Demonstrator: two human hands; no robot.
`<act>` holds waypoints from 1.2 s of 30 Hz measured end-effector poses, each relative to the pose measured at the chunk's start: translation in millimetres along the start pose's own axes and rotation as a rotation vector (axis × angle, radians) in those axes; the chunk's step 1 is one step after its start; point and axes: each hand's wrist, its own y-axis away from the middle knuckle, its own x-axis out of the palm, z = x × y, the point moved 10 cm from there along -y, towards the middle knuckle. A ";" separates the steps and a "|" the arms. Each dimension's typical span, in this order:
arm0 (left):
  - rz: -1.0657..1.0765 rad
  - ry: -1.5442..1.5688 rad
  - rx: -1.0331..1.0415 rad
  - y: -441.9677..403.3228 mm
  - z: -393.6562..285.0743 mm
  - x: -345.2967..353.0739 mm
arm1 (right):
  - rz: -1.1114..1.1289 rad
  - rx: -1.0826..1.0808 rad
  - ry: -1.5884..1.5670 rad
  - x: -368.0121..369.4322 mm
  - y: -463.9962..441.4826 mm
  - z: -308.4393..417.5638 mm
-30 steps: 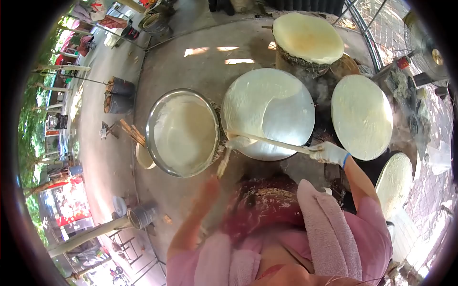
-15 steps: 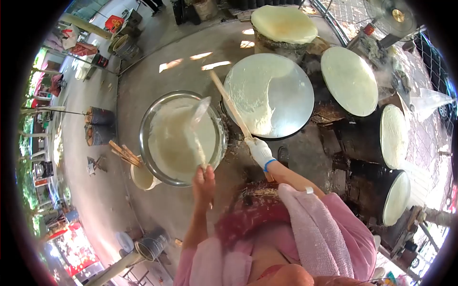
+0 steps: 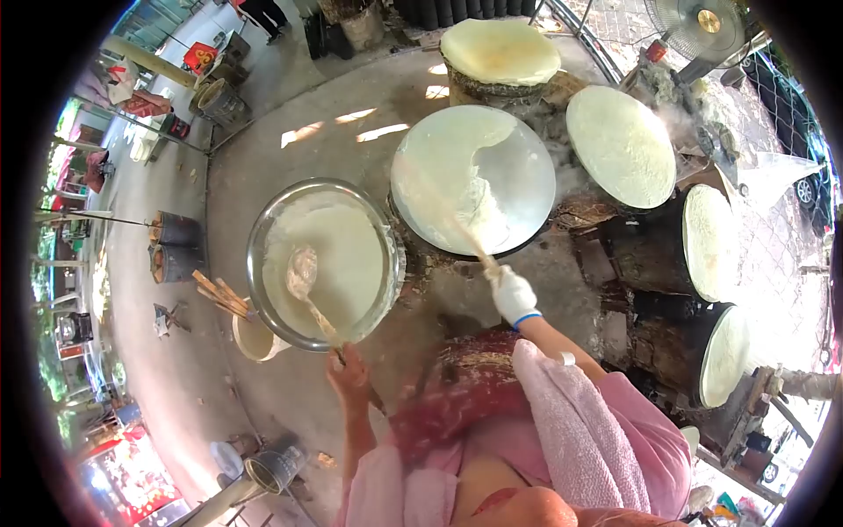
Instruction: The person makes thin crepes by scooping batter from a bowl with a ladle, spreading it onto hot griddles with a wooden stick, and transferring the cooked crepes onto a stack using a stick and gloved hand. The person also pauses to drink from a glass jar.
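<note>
Bare, my left hand (image 3: 349,372) grips the handle of a ladle (image 3: 303,269), whose bowl is over the pale batter in a large steel basin (image 3: 256,279). My right hand (image 3: 512,295), in a white glove with a blue cuff edge, is closed around a wooden spreader (image 3: 474,241). The spreader's far end is blurred and rests at the batter on a round griddle (image 3: 520,176). Batter covers the left part of that griddle, with a thicker ridge near the middle; bare metal shows at the right.
More round griddles bearing pale sheets stand at the right (image 3: 622,147), (image 3: 709,241), (image 3: 725,356) and at the back (image 3: 499,53). A small tub (image 3: 256,338) with wooden sticks (image 3: 221,295) is left of the basin. A fan (image 3: 702,25) stands back right. A person's legs (image 3: 263,13) show far back.
My left hand has moved the ladle leftward and down over the basin. My right hand has turned the spreader from beside the griddle onto its batter, and the thick batter ridge has changed shape.
</note>
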 end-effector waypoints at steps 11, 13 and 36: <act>-0.017 0.193 -0.281 65.4 -54.1 92.8 | 0.118 -0.181 0.039 -65.5 -43.7 -66.1; -0.040 0.198 -0.284 76.3 -60.6 105.8 | 0.039 -0.197 0.080 -95.4 -60.5 -78.1; -0.237 0.141 -0.339 133.9 -64.9 124.7 | -0.087 -0.237 0.213 -184.1 -301.5 32.7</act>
